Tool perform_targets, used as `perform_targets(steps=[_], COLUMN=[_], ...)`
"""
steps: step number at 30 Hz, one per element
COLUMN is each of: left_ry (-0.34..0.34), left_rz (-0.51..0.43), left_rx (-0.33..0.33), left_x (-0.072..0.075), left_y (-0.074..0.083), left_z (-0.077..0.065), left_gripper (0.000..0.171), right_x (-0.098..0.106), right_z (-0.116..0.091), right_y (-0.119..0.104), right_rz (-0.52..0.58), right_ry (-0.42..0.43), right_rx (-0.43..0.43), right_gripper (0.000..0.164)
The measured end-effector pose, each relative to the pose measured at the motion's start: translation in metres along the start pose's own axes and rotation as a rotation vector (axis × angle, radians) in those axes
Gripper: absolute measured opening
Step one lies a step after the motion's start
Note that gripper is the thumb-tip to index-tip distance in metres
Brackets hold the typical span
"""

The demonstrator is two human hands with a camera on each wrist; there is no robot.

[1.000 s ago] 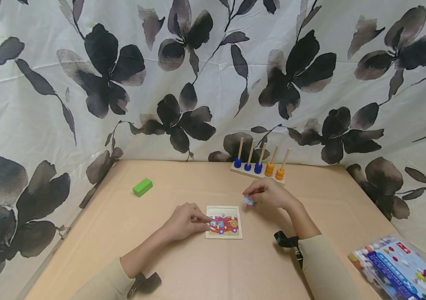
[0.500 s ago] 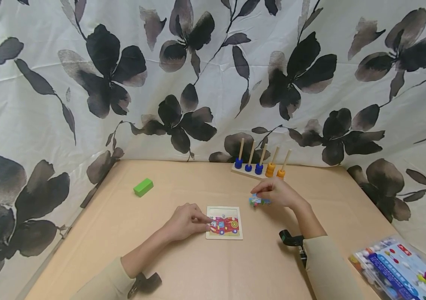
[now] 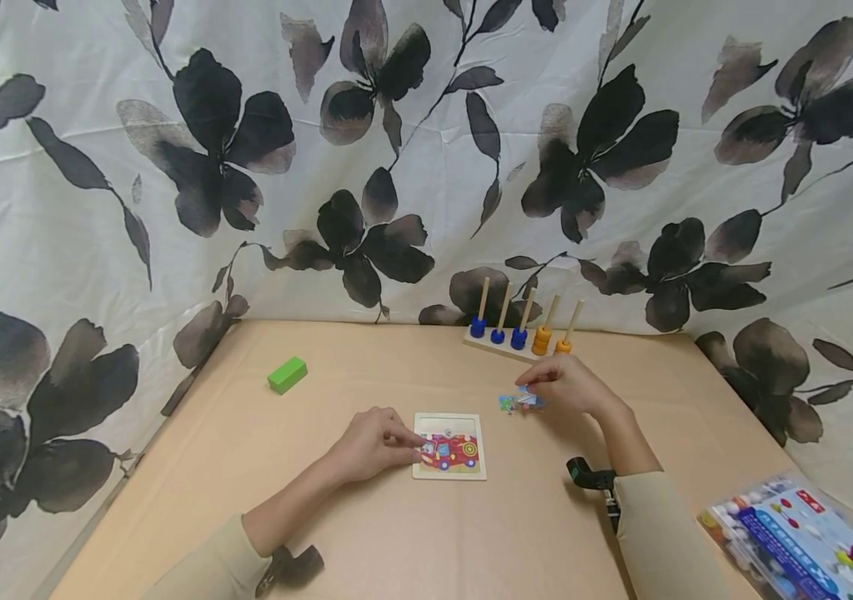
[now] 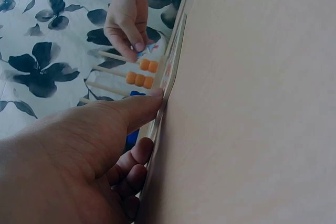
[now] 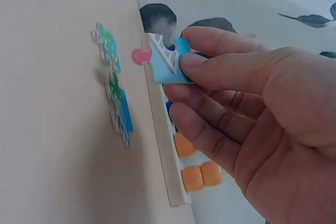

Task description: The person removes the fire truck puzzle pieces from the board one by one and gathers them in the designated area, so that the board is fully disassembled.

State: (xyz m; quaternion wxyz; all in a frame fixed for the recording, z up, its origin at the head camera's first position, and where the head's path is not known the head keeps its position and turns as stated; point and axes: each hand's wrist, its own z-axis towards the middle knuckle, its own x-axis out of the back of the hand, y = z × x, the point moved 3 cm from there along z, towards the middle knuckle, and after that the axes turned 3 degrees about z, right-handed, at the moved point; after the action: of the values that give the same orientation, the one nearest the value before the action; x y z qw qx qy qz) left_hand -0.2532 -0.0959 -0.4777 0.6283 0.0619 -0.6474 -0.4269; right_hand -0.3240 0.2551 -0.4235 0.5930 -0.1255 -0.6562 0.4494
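Observation:
My left hand (image 3: 372,444) grips the left edge of a small square jigsaw board (image 3: 448,477), its thumb on the rim. A red vehicle picture (image 3: 450,451) fills the lower part of the board, and the upper strip is bare. To the right of the board, my right hand (image 3: 572,385) pinches a light-blue puzzle piece (image 5: 167,66) with white stripes and a pink knob between thumb and index finger. Beneath it, two loose puzzle pieces, one green and pale blue (image 5: 108,47), the other green and blue (image 5: 122,111), lie on the table.
Behind my right hand stands a wooden peg counter (image 3: 497,342) with blue and orange beads. A green block (image 3: 287,375) lies at the back left. At the right front is a clear box (image 3: 809,533) with a printed cover. A floral cloth (image 3: 471,167) hangs behind the table.
My right hand has moved right, away from the board, and now holds the light-blue piece above the loose pieces. The left hand and the board have stayed in place.

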Motion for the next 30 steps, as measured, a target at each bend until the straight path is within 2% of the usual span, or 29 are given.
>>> perform_targets(steps=[6, 15, 30], left_ry=[-0.007, -0.012, -0.004], left_rz=[0.002, -0.018, 0.004], left_rx=[-0.006, 0.002, -0.011], left_x=[0.002, 0.004, 0.0], left_y=[0.001, 0.001, 0.001], left_z=[0.001, 0.003, 0.001], left_gripper=[0.021, 0.021, 0.021], right_x=[0.006, 0.014, 0.022], right_z=[-0.002, -0.004, -0.012], right_y=[0.008, 0.018, 0.029], right_rz=[-0.047, -0.048, -0.053], right_ry=[0.022, 0.0, -0.048], right_rx=[-0.032, -0.048, -0.087], right_gripper=[0.02, 0.019, 0.018])
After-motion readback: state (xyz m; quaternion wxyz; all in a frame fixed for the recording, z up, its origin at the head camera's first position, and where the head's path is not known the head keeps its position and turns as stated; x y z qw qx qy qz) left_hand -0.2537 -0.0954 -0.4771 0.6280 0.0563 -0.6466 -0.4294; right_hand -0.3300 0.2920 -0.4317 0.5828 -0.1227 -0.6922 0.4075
